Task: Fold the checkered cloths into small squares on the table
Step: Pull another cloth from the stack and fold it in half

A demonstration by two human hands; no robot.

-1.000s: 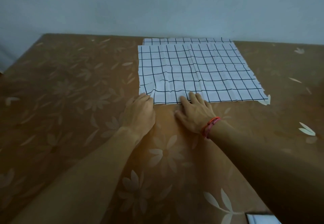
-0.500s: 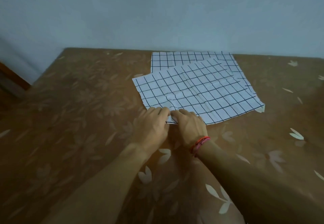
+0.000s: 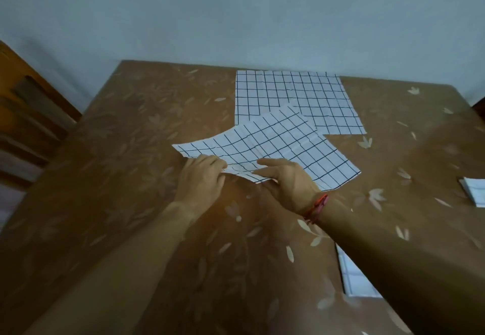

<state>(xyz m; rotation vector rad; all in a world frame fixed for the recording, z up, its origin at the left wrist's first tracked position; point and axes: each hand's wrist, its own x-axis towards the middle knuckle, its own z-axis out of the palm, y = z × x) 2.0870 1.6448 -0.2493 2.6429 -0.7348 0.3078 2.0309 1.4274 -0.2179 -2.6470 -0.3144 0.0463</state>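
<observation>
Shows cloth (image 3: 275,148) lying askew on table (image 3: 131,151), far corner overlapping second cloth (image 3: 309,95); near edge gripped by left hand (image 3: 202,179), fingers curled, and pinched by right hand (image 3: 288,181), thumb on top.
</observation>
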